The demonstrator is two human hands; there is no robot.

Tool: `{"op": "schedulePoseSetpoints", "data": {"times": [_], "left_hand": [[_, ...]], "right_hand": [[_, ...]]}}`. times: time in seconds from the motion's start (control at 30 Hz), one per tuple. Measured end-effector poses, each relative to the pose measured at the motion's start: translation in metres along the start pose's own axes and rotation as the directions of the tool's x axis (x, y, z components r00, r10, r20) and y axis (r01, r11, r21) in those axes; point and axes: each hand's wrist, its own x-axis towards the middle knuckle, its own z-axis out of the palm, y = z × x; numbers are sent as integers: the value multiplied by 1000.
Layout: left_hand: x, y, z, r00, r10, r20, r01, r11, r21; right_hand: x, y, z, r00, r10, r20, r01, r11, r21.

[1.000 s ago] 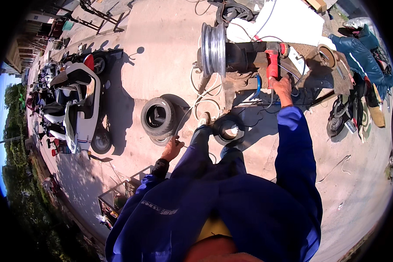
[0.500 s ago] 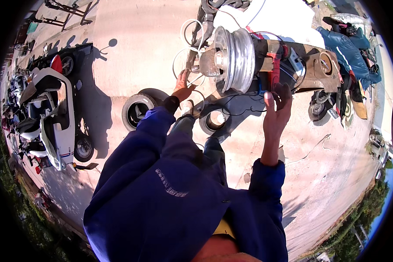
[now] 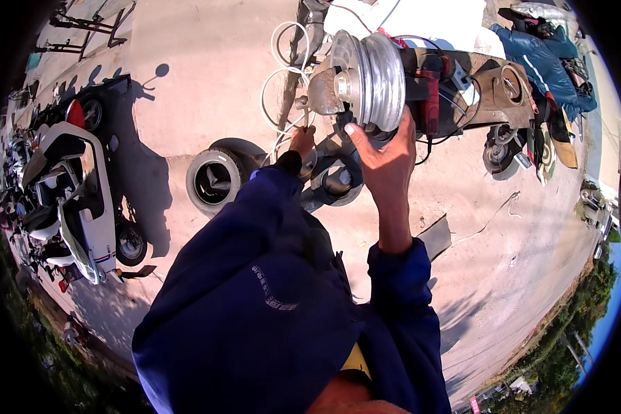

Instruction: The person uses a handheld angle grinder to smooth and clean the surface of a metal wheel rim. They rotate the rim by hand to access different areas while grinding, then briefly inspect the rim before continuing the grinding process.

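Note:
A silver metal wheel rim without a tire is mounted on its side on a brown, rusty machine, beside a worn rounded metal block. My right hand reaches up to the lower edge of the rim, thumb and fingers spread apart; it appears to touch the rim. Left of the block, my left hand is closed around the lower end of a short metal lever. A red and black power tool lies on the machine, right of the rim.
A pale hose loops left of the machine. Tires lie on the concrete near my feet. A white scooter body stands at left. A blue bundle and a dark cable are at right.
My right hand has moved left from near the power tool to the lower edge of the rim. My left hand has closed around the metal lever, which now points downward.

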Motion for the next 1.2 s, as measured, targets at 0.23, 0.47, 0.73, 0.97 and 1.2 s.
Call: {"op": "schedulePoseSetpoints", "data": {"times": [0.23,0.47,0.73,0.97,1.2], "left_hand": [[18,-46,48,970,-225,-97,174,910,-376],[-120,71,-8,807,-291,514,590,361,-722],[-102,225,-211,888,204,411,353,269,-896],[108,120,-168,823,556,118,-543,830,-126],[82,-21,-74,891,-28,452,272,831,-486]], "right_hand": [[-2,-5,2,1000,22,13,-20,992,-126],[-9,-6,1,993,120,-11,-120,984,-133],[-4,-20,10,978,204,-53,-210,963,-168],[-4,-36,5,917,398,-16,-396,905,-156],[-1,-37,12,932,345,-115,-362,912,-195]]}}
